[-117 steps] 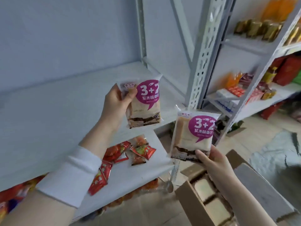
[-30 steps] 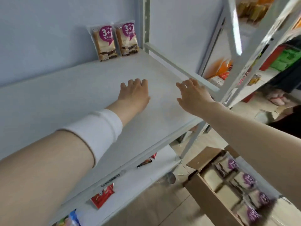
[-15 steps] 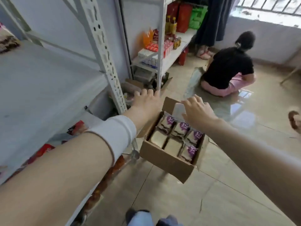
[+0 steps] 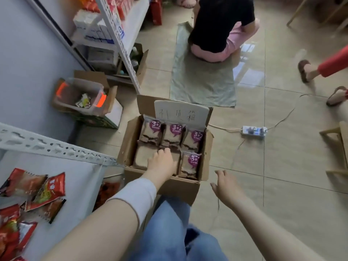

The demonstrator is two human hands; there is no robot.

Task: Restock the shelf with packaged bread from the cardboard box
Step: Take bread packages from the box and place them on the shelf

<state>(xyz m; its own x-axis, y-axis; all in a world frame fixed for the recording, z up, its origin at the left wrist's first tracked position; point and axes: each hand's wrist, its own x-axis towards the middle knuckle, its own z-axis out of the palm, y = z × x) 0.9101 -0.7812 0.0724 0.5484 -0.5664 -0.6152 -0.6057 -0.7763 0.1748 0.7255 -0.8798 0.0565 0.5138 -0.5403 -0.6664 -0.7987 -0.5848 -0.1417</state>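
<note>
the left hand [image 4: 162, 162] is laid on the packaged bread [image 4: 190, 162] in the cardboard box [image 4: 177, 187] on the floor [image 4: 282, 185]; a grip cannot be told. the right hand [image 4: 226, 187] is held open beside the box.

Snack packets [image 4: 45, 189], power strip [image 4: 254, 130] — apparently plugged

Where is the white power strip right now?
In the head view, the white power strip lies on the tiled floor, right of the cardboard box and nearer than the green mat.
</note>
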